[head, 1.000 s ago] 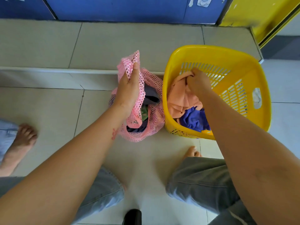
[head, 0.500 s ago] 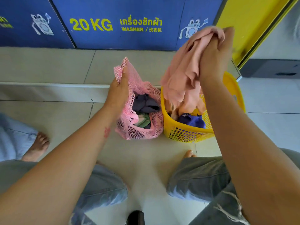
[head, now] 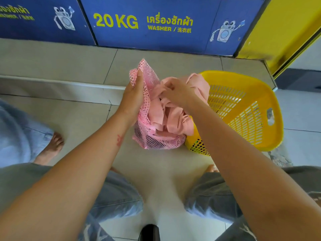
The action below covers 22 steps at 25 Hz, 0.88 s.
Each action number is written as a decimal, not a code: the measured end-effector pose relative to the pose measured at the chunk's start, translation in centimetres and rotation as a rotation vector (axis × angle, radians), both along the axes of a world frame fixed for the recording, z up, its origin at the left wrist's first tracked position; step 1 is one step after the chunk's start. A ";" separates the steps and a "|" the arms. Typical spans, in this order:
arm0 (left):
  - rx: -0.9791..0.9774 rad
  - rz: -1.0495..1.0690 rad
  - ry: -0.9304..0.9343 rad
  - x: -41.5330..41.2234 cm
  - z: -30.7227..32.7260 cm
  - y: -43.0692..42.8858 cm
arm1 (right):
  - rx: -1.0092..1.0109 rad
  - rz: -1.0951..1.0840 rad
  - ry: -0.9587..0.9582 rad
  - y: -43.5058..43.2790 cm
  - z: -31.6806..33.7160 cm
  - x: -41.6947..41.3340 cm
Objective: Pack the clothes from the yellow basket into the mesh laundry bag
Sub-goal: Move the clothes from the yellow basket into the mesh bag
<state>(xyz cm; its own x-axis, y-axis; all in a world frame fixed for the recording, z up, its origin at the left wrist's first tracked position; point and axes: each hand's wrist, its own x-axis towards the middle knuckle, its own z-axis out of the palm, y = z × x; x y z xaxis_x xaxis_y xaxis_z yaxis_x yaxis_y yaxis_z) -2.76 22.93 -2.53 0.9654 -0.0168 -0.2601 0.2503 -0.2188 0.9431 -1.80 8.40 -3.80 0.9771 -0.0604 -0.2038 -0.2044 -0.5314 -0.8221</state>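
**Garment at the mouth of the mesh bag, which stands just beside the yellow basket on the tiled floor.**
The left hand has its grip closed round the bag's raised rim. The right hand has its grip pinching the pink garment, which fills the bag's opening and drapes over the basket's near edge. Behind, a blue panel reads "20 KG" and "WASHER" in yellow, alongside Thai and Chinese script.
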 end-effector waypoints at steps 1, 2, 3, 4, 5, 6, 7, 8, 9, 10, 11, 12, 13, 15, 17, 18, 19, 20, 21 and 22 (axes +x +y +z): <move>-0.006 0.004 -0.003 0.2 -0.1 0.1 | 0.020 0.064 0.027 -0.2 -0.3 0.2; -0.012 0.009 -0.002 0.4 -0.1 0.2 | 0.028 0.057 0.029 -0.7 -0.2 0.4; -0.015 0.013 -0.004 0.5 -0.2 0.2 | 0.020 0.003 0.004 -1.5 -0.1 0.6; -0.017 0.009 -0.004 0.5 -0.3 0.1 | -0.024 -0.072 -0.061 -2.5 0.1 0.7; -0.018 0.001 -0.004 0.6 -0.5 0.0 | -0.118 -0.144 -0.133 -3.7 0.2 0.7; -0.019 -0.006 -0.003 0.5 -0.5 0.0 | -0.233 -0.197 -0.179 -4.9 0.1 0.5; -0.028 -0.009 -0.002 0.5 -0.7 -0.1 | -0.334 -0.235 -0.182 -6.1 -0.1 0.3; -0.035 -0.011 0.005 0.5 -0.8 -0.2 | -0.390 -0.246 -0.138 -7.2 -0.6 0.0; -0.045 -0.012 0.005 0.5 -0.9 -0.2 | -0.385 -0.219 -0.068 -8.1 -1.3 -0.4; -0.053 -0.010 0.002 0.5 -1.0 -0.3 | -0.324 -0.174 0.008 -8.7 -2.3 -0.6; -0.060 -0.009 -0.002 0.5 -1.1 -0.4 | -0.232 -0.134 0.071 -9.1 -3.3 -1.0; -0.063 -0.012 0.000 0.5 -1.1 -0.5 | -0.138 -0.119 0.118 -9.4 -4.2 -1.3; -0.062 -0.013 0.000 0.5 -1.1 -0.6 | -0.079 -0.118 0.147 -9.6 -4.7 -1.5; -0.055 -0.009 0.009 0.6 -1.2 -0.7 | -0.071 -0.126 0.167 -9.8 -4.9 -1.5; -0.052 0.004 0.002 0.7 -1.2 -0.7 | -0.120 -0.096 0.186 -10.0 -4.6 -1.2; -0.050 0.014 0.000 0.7 -1.1 -0.7 | -0.139 -0.080 0.187 -10.0 -4.4 -1.0; -0.050 0.020 -0.002 0.8 -1.2 -0.7 | -0.161 -0.072 0.171 -10.0 -4.1 -0.8; -0.046 0.022 -0.002 0.8 -1.2 -0.7 | -0.192 -0.071 0.143 -10.0 -3.8 -0.8; -0.046 0.020 -0.001 0.9 -1.3 -0.7 | -0.231 -0.068 0.105 -9.9 -3.5 -0.8; -0.046 0.017 0.002 0.9 -1.3 -0.7 | -0.294 -0.062 0.061 -9.6 -3.1 -0.9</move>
<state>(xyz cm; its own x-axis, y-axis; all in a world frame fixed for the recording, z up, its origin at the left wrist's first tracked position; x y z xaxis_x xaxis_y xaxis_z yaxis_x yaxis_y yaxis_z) -1.89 22.22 -3.82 0.9651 -0.0123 -0.2614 0.2556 -0.1709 0.9516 -2.66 -1.25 -6.88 0.9561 -0.1848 -0.2273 -0.2884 -0.7299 -0.6197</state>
